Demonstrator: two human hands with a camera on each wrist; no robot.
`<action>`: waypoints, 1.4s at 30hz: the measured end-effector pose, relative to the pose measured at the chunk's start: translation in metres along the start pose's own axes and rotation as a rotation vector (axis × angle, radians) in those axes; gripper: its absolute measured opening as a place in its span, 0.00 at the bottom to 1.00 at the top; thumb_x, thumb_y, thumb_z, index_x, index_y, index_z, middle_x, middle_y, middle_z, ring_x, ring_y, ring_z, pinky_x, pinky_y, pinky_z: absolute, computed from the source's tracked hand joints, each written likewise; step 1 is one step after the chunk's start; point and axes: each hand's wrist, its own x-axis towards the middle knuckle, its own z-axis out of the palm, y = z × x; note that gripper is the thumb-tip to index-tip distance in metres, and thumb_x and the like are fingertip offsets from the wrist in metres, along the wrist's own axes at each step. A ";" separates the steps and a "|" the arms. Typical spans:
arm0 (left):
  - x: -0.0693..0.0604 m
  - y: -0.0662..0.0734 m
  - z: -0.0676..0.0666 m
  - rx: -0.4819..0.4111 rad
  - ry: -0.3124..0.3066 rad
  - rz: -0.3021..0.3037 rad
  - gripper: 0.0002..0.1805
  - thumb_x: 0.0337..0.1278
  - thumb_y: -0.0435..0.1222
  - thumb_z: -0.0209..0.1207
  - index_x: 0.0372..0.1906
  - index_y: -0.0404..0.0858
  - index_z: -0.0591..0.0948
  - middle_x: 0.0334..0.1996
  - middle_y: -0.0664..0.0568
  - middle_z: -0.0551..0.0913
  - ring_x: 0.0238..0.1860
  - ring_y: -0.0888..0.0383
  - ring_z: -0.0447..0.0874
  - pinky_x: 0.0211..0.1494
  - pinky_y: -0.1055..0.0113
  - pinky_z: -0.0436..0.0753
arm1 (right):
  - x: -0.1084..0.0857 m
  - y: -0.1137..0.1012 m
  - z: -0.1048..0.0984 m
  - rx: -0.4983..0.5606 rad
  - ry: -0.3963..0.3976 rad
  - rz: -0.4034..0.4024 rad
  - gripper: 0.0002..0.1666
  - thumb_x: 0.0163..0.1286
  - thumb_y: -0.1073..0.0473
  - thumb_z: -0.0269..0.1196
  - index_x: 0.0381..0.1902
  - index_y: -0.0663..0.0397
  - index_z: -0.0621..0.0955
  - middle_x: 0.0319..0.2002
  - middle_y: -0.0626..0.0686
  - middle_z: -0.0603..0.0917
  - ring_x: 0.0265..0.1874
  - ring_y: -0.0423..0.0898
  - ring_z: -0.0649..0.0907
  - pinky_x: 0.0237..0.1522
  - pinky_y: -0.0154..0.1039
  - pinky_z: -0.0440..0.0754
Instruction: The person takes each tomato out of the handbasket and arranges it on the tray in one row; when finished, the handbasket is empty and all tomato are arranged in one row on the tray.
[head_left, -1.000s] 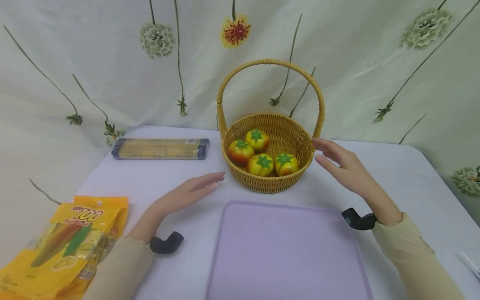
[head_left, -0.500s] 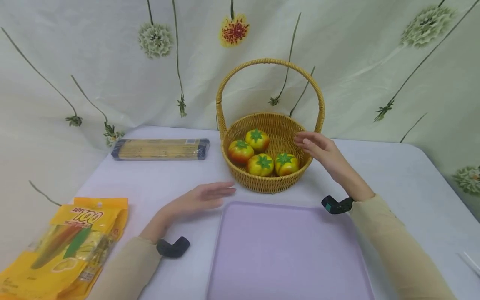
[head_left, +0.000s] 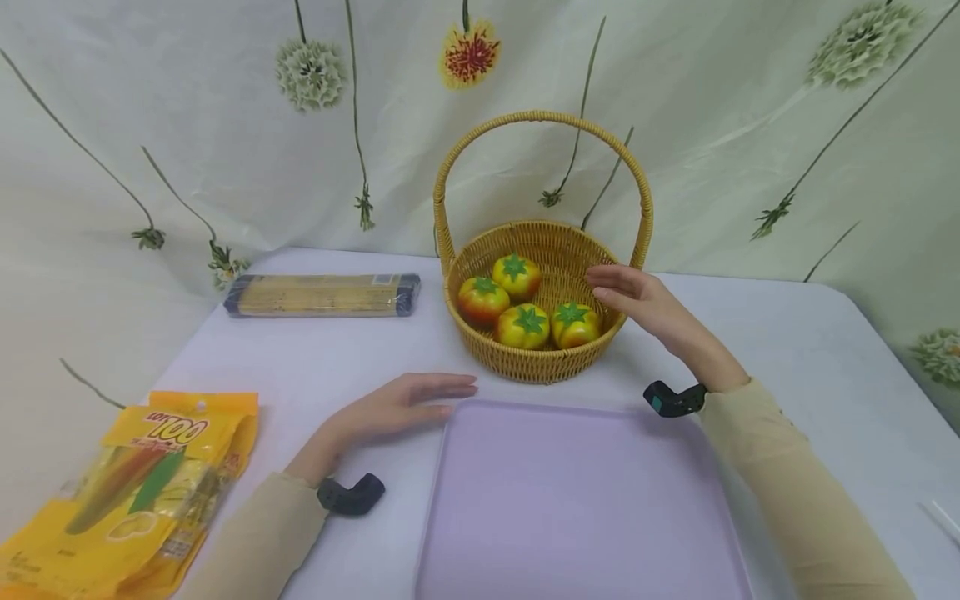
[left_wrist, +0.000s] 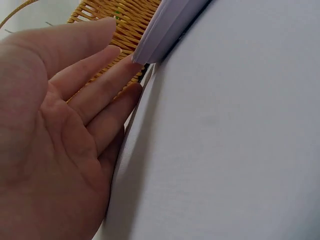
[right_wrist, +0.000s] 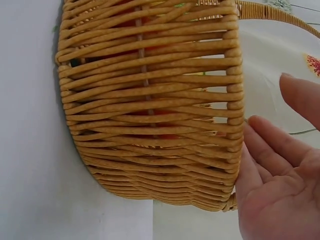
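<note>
A round wicker basket [head_left: 551, 364] with a tall hoop handle stands at the back of the table. Inside it lie several yellow-orange tomato-like fruits [head_left: 522, 325] with green star-shaped tops. My right hand [head_left: 648, 304] is over the basket's right rim, its fingers fairly straight and holding nothing; the right wrist view shows this hand [right_wrist: 285, 175] close against the rim of the basket [right_wrist: 155, 120]. My left hand [head_left: 397, 404] is low over the table by the far left corner of a light purple tray [head_left: 585, 500]. Its fingers are extended, with nothing in the palm.
A yellow snack bag [head_left: 135, 492] with a mango picture lies at the left front. Behind it is a long clear-wrapped package [head_left: 322, 296] with dark ends. A thin white object [head_left: 941, 521] shows at the right edge. A flowered cloth [head_left: 225, 100] hangs behind the table.
My right hand has moved left, from beside the basket to over its right rim. My left hand has shifted right and slightly nearer, toward the tray's corner. Basket and fruits stay put.
</note>
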 end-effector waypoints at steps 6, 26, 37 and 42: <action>0.001 0.002 0.001 0.021 0.002 -0.013 0.25 0.65 0.37 0.54 0.66 0.44 0.69 0.61 0.61 0.72 0.64 0.62 0.63 0.67 0.60 0.59 | 0.004 -0.006 -0.002 -0.081 -0.051 0.040 0.30 0.72 0.55 0.55 0.66 0.65 0.64 0.64 0.62 0.67 0.62 0.55 0.66 0.64 0.51 0.60; 0.000 0.000 0.001 0.061 -0.001 0.015 0.23 0.64 0.35 0.55 0.64 0.43 0.72 0.62 0.59 0.70 0.64 0.60 0.62 0.66 0.59 0.60 | 0.018 -0.015 -0.003 -0.315 -0.289 0.035 0.41 0.65 0.57 0.63 0.68 0.69 0.59 0.67 0.66 0.59 0.67 0.60 0.56 0.65 0.53 0.54; 0.000 0.002 0.001 0.057 -0.015 0.010 0.23 0.64 0.38 0.55 0.64 0.45 0.71 0.62 0.63 0.70 0.64 0.62 0.62 0.66 0.61 0.59 | 0.023 -0.013 -0.001 -0.466 -0.329 0.036 0.44 0.62 0.52 0.66 0.68 0.68 0.60 0.66 0.65 0.62 0.65 0.61 0.61 0.63 0.55 0.60; -0.001 0.003 0.001 0.062 -0.013 -0.010 0.23 0.64 0.38 0.55 0.64 0.46 0.72 0.62 0.63 0.70 0.64 0.63 0.62 0.66 0.61 0.59 | 0.026 -0.012 0.000 -0.505 -0.342 -0.007 0.44 0.61 0.53 0.66 0.67 0.69 0.61 0.66 0.65 0.63 0.64 0.61 0.62 0.63 0.55 0.60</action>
